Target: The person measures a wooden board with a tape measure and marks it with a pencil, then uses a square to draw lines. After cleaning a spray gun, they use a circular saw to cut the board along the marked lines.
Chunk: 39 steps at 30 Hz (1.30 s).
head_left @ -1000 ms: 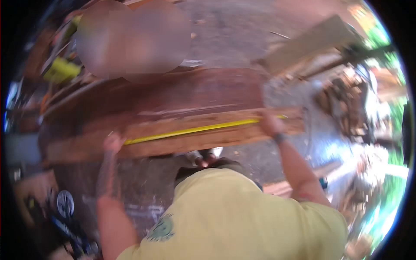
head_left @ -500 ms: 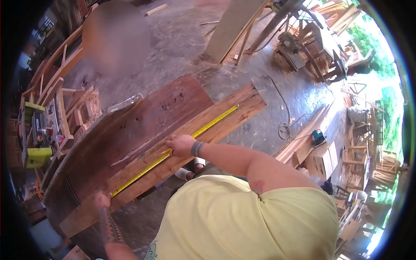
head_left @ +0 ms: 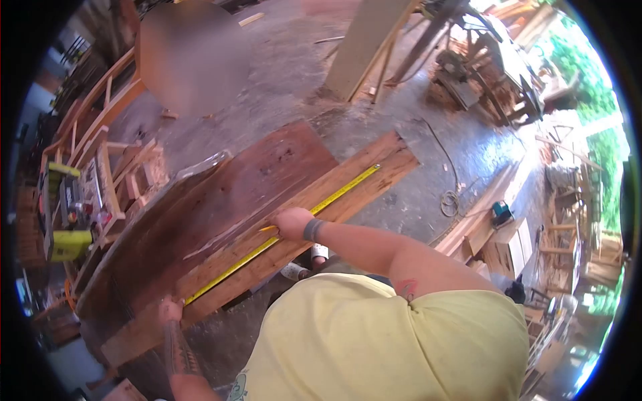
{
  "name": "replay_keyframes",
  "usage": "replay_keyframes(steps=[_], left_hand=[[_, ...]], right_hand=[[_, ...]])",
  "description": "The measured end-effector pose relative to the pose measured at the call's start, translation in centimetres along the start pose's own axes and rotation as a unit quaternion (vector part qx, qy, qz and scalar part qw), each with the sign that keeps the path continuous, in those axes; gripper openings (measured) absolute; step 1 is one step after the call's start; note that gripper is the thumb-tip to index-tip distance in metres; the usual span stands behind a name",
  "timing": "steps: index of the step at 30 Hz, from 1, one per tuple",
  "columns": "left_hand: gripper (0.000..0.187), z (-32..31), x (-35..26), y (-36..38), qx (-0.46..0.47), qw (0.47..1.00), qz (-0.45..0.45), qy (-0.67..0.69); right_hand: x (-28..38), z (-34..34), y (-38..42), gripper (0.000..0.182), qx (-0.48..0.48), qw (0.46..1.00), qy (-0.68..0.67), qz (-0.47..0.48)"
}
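A yellow tape measure [head_left: 344, 190] is stretched lengthwise along a light brown plank [head_left: 394, 150]. The plank lies beside a dark reddish-brown wooden slab [head_left: 287, 157]. At the tape's lower-left end, my left hand [head_left: 172, 310] is closed on it at the plank. My right hand [head_left: 292, 222] is closed around a thin yellow-orange pencil [head_left: 269, 228], just over the tape near the middle of the plank. The pencil points to the left. The right palm is hidden.
A yellow-green and black tool [head_left: 70, 245] sits in a wooden frame at left. A teal power tool [head_left: 501, 212] rests on boards at right, near a coiled cord [head_left: 450, 202]. A tall board [head_left: 368, 47] stands behind. Shoes show below the plank.
The whole view has shifted slightly, moving the slab, plank and hands a little right and down. My right hand has turned over somewhat, its fingers now more curled around the pencil.
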<state>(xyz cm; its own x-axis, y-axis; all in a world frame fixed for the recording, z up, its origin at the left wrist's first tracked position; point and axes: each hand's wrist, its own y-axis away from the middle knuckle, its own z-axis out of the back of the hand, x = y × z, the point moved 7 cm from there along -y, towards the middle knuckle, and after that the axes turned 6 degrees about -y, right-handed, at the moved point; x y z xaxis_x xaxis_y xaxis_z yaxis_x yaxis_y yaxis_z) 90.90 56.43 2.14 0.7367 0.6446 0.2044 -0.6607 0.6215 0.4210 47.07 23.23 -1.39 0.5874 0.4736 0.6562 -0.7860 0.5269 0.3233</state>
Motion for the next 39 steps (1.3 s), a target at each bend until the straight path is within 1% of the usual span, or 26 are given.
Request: replay_keyframes(steps=[1, 3, 4, 5, 6, 9, 12, 15, 17, 18, 21, 22, 24, 28, 30, 31, 32, 33, 34, 36, 39], left_hand=[[0.052, -1.7, 1.0, -0.6, -0.024, 0.999, -0.031, 0.024], [0.056, -2.5, 1.4, -0.8, -0.047, 0.998, -0.029, 0.006], [0.056, -3.7, 2.1, -1.7, -0.016, 0.999, -0.036, 0.003], [0.056, -4.6, 3.1, -1.8, -0.041, 0.999, -0.025, 0.023], [0.056, -1.1, 0.6, -0.2, 0.000, 1.000, 0.003, 0.010], [0.053, -0.4, 0.1, -0.2, 0.028, 1.000, -0.002, 0.002], [0.050, 1.1, -0.5, 0.7, 0.041, 0.999, 0.007, 0.005], [0.048, 0.7, -0.8, 0.2, 0.063, 0.998, -0.007, -0.015], [0.047, 1.0, -1.0, -0.1, 0.069, 0.997, -0.025, -0.033], [0.047, -0.1, -0.7, -0.9, 0.065, 0.996, -0.054, -0.031], [0.049, -0.9, -0.4, -1.7, 0.059, 0.994, -0.083, -0.036], [0.044, -0.1, -0.6, -1.3, 0.057, 0.994, -0.090, -0.032], [0.040, -0.4, -0.9, -1.6, 0.064, 0.993, -0.097, -0.033], [0.039, 0.2, -0.8, -1.8, 0.072, 0.992, -0.100, -0.013], [0.039, -1.7, -0.8, -3.2, 0.068, 0.991, -0.119, 0.013], [0.040, -2.5, -0.9, -3.7, 0.070, 0.986, -0.145, 0.032], [0.040, -2.3, -0.6, -3.5, 0.037, 0.991, -0.109, 0.070], [0.040, -5.5, -0.5, -5.4, 0.003, 0.993, -0.094, 0.066], [0.040, -5.6, -0.4, -5.4, 0.030, 0.993, -0.059, 0.095], [0.037, -2.4, -0.2, -3.0, 0.043, 0.995, -0.069, 0.061], [0.033, -0.9, 0.2, -2.0, 0.056, 0.995, -0.053, 0.064]], right_hand=[[0.2, -0.4, -0.4, 0.040, 0.002, 1.000, -0.005, -0.005], [3.6, 1.4, 0.0, 0.037, 0.049, 0.998, 0.018, -0.031], [4.2, 0.2, -0.7, 0.036, 0.061, 0.998, 0.029, -0.014], [4.7, -1.1, -1.4, 0.035, 0.072, 0.997, 0.039, 0.000], [5.2, -1.9, -1.9, 0.035, 0.074, 0.996, 0.052, 0.009], [8.1, -4.0, -2.6, 0.034, 0.099, 0.995, 0.029, 0.011], [10.4, -6.3, -4.2, 0.032, 0.101, 0.995, -0.013, 0.006], [13.4, -8.6, -6.5, 0.032, 0.064, 0.997, -0.034, 0.014], [16.3, -11.6, -7.3, 0.034, 0.088, 0.995, -0.047, -0.002], [18.1, -13.0, -7.9, 0.035, 0.098, 0.994, -0.052, -0.008], [23.0, -17.6, -8.6, 0.038, 0.076, 0.997, -0.029, 0.008], [23.2, -18.7, -9.1, 0.038, 0.057, 0.998, -0.019, -0.021], [23.7, -21.0, -9.5, 0.039, 0.027, 0.997, -0.003, -0.075], [23.9, -20.7, -9.9, 0.040, 0.038, 0.995, 0.012, -0.089], [23.7, -20.6, -10.1, 0.043, 0.039, 0.993, 0.050, -0.098], [23.6, -20.6, -10.2, 0.044, 0.042, 0.993, 0.049, -0.095], [23.5, -20.8, -10.5, 0.046, 0.051, 0.994, 0.046, -0.085], [24.8, -19.9, -10.0, 0.049, 0.034, 0.998, 0.030, -0.038], [24.4, -20.1, -10.0, 0.050, 0.041, 0.996, 0.014, -0.072], [24.9, -19.8, -9.8, 0.046, 0.036, 0.995, 0.038, -0.090], [25.4, -19.7, -10.3, 0.051, 0.033, 0.995, 0.059, -0.079]])
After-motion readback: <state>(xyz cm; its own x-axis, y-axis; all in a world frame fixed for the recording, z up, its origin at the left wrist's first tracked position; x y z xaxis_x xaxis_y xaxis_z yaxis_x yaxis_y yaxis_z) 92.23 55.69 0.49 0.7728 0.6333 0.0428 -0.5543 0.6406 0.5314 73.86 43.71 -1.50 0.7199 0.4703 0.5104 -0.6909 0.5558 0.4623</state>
